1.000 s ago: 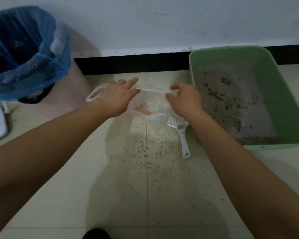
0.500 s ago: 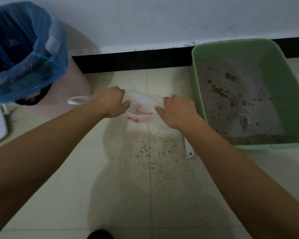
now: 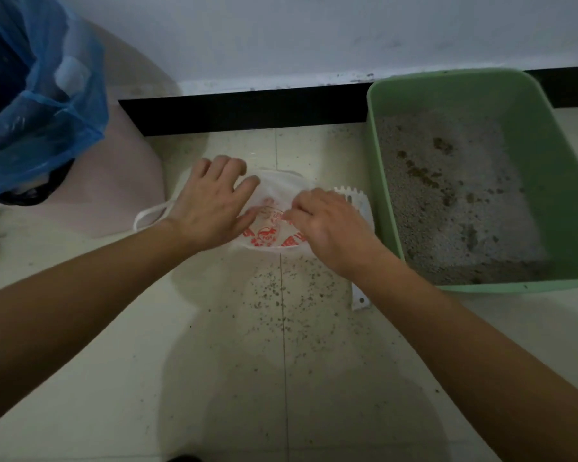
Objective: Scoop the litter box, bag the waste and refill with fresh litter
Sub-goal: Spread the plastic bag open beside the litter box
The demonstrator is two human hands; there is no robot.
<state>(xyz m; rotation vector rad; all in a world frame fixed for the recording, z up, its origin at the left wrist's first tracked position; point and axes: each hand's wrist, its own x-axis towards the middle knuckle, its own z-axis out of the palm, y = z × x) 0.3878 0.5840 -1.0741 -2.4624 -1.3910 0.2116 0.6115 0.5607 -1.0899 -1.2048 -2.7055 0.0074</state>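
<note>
Litter box [image 3: 447,91], near right hand [image 3: 327,225] — left hand [image 3: 211,205] flat on bag [image 3: 271,233]

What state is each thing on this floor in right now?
Green plastic litter box: holds grey litter with dark clumps.
White plastic bag with red print: flat on floor.
Left hand: presses bag, fingers straight.
Right hand: pinches bag.
White plastic scoop: lying beside box, partly under right arm.
Blue-lined bin: open.

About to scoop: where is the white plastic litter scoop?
Head view, right of centre: the scoop lies between the white printed bag and green litter box, partly under the right hand.
</note>
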